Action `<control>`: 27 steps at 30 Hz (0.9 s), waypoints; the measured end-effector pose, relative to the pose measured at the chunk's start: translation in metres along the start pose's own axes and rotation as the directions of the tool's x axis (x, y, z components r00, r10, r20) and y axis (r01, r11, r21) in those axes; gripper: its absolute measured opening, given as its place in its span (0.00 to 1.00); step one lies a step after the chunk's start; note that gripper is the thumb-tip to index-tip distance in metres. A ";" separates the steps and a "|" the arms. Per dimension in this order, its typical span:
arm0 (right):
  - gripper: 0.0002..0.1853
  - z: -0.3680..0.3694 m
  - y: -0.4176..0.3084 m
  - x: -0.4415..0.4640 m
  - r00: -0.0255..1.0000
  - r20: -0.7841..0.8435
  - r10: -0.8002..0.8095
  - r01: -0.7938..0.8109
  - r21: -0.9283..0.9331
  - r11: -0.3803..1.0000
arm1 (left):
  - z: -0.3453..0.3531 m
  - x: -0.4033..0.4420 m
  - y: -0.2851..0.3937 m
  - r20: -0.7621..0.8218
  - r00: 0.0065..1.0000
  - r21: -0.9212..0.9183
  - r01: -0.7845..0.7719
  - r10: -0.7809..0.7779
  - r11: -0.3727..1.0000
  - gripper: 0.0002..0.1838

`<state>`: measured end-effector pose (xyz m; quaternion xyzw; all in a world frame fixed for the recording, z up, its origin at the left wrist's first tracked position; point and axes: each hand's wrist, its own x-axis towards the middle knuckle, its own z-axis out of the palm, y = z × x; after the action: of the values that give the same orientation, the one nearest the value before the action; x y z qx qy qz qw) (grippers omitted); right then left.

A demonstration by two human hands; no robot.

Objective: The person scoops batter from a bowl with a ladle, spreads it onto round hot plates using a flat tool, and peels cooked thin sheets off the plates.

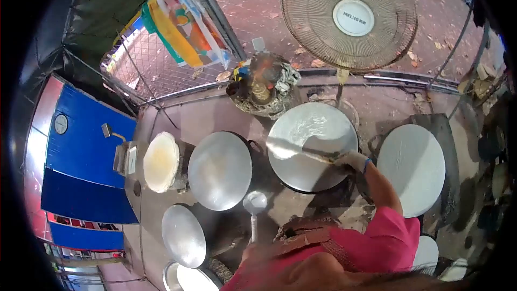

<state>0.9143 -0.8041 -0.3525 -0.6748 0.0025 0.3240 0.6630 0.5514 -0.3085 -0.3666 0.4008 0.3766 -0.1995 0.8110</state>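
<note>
Brownish surf. (154, 207) w/ lg. rnd. metal pans (219, 171).

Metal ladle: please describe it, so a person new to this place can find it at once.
Below the big fan is a wide round pan. The ladle is to its lower left, near the pink clothing. Unlike the other pans around, it has a small bowl and long handle.

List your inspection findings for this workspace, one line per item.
Surface: grey-brown, patched with sun and shadow.
Job's things: large pan, partly coated white; thin-handled tool; ladle; other round pans, one at right coated white.
Clutter: mixed heap beyond the large pan; colourful bag hanging.
Hands: right hand grips the tool over the pan; left hand at the ladle's handle, grip unclear.
Cables: nothing identifiable.
Surroundings: fan, blue panels.
</note>
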 end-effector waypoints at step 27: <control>0.11 -0.061 -0.028 0.032 0.896 0.390 -0.210 0.407 -0.538 0.738 | -0.040 -0.069 -0.035 -0.126 0.990 -0.230 0.035 -0.065 0.973 0.07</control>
<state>0.9783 -0.8416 -0.3468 -0.7836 -0.3168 0.2911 0.4483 0.4679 -0.2958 -0.3466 0.3083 0.4600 -0.1484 0.8193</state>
